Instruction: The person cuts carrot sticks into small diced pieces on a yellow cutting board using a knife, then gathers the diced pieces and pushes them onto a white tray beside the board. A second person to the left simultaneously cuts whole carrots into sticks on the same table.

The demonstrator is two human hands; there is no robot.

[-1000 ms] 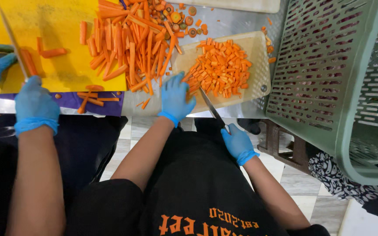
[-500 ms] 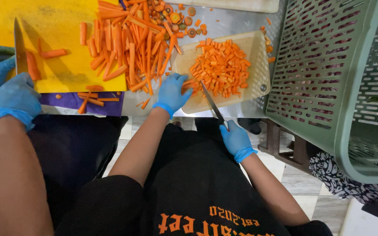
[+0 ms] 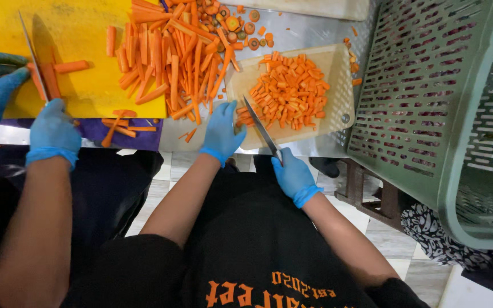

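Surface: steel bench [image 3: 292, 34], tiled floor below.
Left hand [image 3: 222, 130]: blue glove, fingers spread flat on carrot pieces at near-left corner of pale cutting board [image 3: 338, 85].
Right hand [image 3: 293, 175]: fingers wrapped round knife [image 3: 261, 128] handle; blade angled onto board.
Chopped carrot [image 3: 289, 88]: heaped mid-board.
Carrot sticks [image 3: 172, 57]: piled left, overlapping yellow board [image 3: 81, 28].
Co-worker: gloved hands [image 3: 52, 131] far left, slicing with second knife [image 3: 32, 57].
Right: green crate [image 3: 429, 85].

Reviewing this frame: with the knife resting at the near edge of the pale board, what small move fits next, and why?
Probably the left hand draws a few sticks from the carrot pile onto the pale cutting board. The right hand holds the knife ready, yet only chopped pieces lie on the board, with no whole stick visible under the blade.
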